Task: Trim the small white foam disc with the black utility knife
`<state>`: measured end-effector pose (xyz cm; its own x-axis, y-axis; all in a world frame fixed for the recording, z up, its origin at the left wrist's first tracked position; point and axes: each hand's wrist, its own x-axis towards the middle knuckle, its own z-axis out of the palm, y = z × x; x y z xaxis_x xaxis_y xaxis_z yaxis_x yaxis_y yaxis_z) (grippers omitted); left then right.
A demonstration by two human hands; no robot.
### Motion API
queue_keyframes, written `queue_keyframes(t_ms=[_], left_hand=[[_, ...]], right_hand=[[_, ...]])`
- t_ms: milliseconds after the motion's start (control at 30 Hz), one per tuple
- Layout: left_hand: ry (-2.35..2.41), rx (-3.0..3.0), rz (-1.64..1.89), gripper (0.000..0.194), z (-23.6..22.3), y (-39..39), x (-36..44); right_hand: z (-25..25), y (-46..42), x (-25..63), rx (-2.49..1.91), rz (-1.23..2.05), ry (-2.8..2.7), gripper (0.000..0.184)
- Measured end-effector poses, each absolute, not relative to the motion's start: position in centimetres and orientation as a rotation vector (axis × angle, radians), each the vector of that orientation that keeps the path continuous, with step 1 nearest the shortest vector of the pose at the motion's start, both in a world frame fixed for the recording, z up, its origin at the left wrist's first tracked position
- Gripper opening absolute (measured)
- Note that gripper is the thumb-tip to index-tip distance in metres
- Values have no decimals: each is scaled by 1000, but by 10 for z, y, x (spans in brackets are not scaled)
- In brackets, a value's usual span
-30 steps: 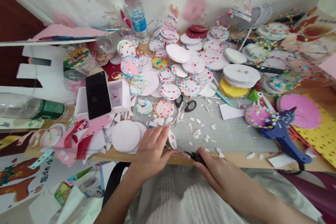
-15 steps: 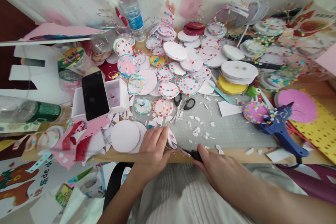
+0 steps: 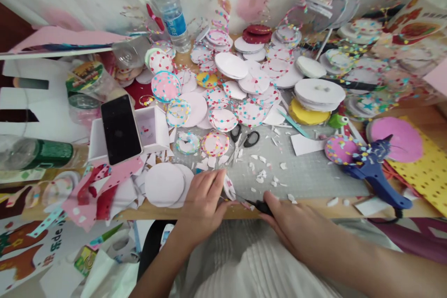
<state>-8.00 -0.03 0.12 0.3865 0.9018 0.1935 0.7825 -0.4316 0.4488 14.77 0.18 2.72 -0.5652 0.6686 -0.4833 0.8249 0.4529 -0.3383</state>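
At the table's front edge, my left hand point(image 3: 203, 200) is closed on a small white disc point(image 3: 228, 187) with reddish marks, its outer part showing past my fingers. My right hand point(image 3: 284, 219) grips a black-handled knife point(image 3: 257, 204); its thin blade points left and meets the disc's lower edge. The rest of the handle is hidden in my palm. Just beyond the hands, black-handled scissors point(image 3: 240, 142) lie on the grey cutting mat point(image 3: 314, 179) among white scraps point(image 3: 261, 176). Larger plain white discs point(image 3: 164, 184) lie left of my left hand.
Many bead-trimmed discs point(image 3: 249, 112) crowd the back. A blue glue gun point(image 3: 379, 174) lies at the right, with its cord over the table edge. At the left, a phone point(image 3: 121, 128) rests on a white box point(image 3: 155, 125). A water bottle point(image 3: 174, 21) stands behind.
The view has shifted slightly, so things at the left sit a little further left. Both hands keep nearly the same pose, with the blade still at the disc.
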Motion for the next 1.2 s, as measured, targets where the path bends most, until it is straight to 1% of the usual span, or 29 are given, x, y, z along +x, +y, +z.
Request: queue_keyframes(t_ms=[200,333,467,600,767,900,1100,1200], left_hand=[[1508,2372,656,54,-4,-4,-82],[1528,2336,668,54,-3,-5,-81],[1525,2307,652,52,-1,-2,-79],[1520,2312,654,51,0,0,-79],[1512,2299,649,55,-3,-3,-84],[1539,2263,660,56,-7,-4,-86],[1553,2225,763,51,5,2,-74],[1505,2185,802,53,15,8,-68]], right_hand=[[22,-2,143,1251,-508,2557,16],[23,-5,146,1259,-466,2584,16],[25,-7,152,1290,-597,2583,11],[23,-9,154,1305,-682,2545,9],[23,-9,144,1336,-785,2415,8],[21,-4,144,1356,-931,2313,17],[19,14,178,1377,-1492,2318,33],[22,17,188,1490,-1573,2309,37]])
